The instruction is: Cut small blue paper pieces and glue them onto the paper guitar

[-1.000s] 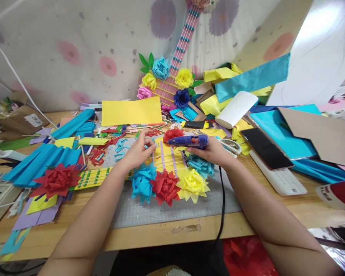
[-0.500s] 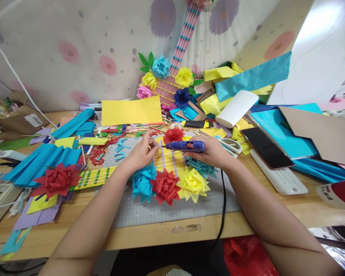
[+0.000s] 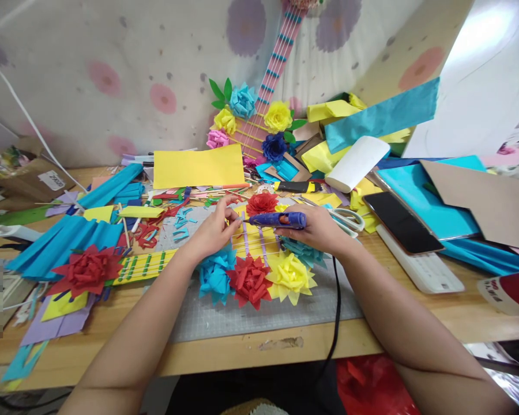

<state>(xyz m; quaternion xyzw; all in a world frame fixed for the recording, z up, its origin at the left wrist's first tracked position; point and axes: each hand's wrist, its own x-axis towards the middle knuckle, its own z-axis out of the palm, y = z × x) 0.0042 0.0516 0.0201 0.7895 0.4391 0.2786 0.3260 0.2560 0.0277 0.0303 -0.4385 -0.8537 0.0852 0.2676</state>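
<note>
My right hand (image 3: 318, 229) is wrapped round a blue hot glue gun (image 3: 277, 220), its nozzle pointing left and its black cord running down over the table edge. Close to the nozzle tip, my left hand (image 3: 218, 227) is closed with thumb and forefinger together; what they pinch is too small to make out. Beneath both hands lies a yellow paper guitar (image 3: 253, 239) with purple strips and pale strings. Around its body sit a blue paper flower (image 3: 217, 275), a red paper flower (image 3: 249, 281) and a yellow paper flower (image 3: 291, 276). Its neck (image 3: 145, 266) reaches left, with green bars across it.
A grey cutting mat (image 3: 263, 323) lies under the guitar. Scissors (image 3: 348, 221), a phone (image 3: 402, 222) and a white keyboard-like device (image 3: 419, 259) are at the right. A pink paper guitar (image 3: 270, 80) leans at the back. Blue crepe paper (image 3: 69, 242) lies left; a cup (image 3: 510, 293) stands far right.
The glue gun has shifted very slightly left with my right hand. My left hand keeps nearly the same place and pinch.
</note>
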